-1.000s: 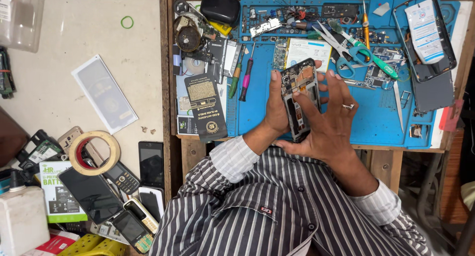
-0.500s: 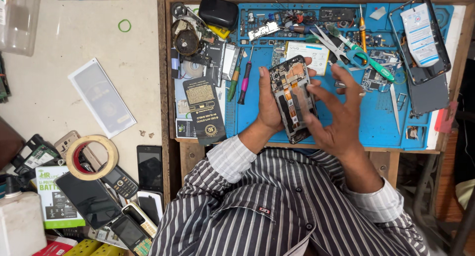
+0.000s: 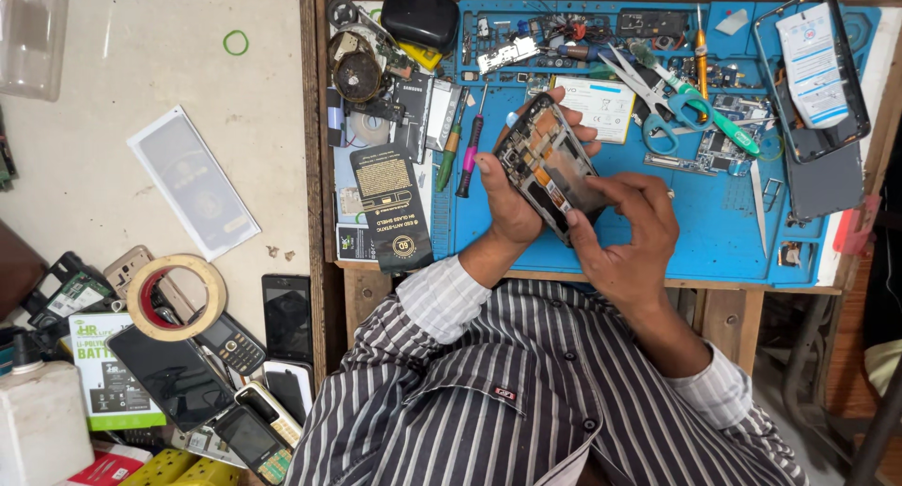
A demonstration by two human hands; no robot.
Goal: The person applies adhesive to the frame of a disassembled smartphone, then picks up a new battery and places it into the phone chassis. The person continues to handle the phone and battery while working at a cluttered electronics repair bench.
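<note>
Cradling the opened smartphone [image 3: 550, 171], light and likely fragile, by its edges in the left hand [image 3: 512, 200], right hand [image 3: 629, 228] fingertips pinching its near corner above the blue tabletop [image 3: 714, 232].

Opened black phone with exposed circuit boards [image 3: 550, 167]: lower end hidden behind right hand [image 3: 631, 237], left edge under left hand [image 3: 512, 204]. Clear plastic tub [image 3: 33, 35] cut by left edge. Small parts in blue mat's [image 3: 705, 232] top trays too tiny to tell.
</note>
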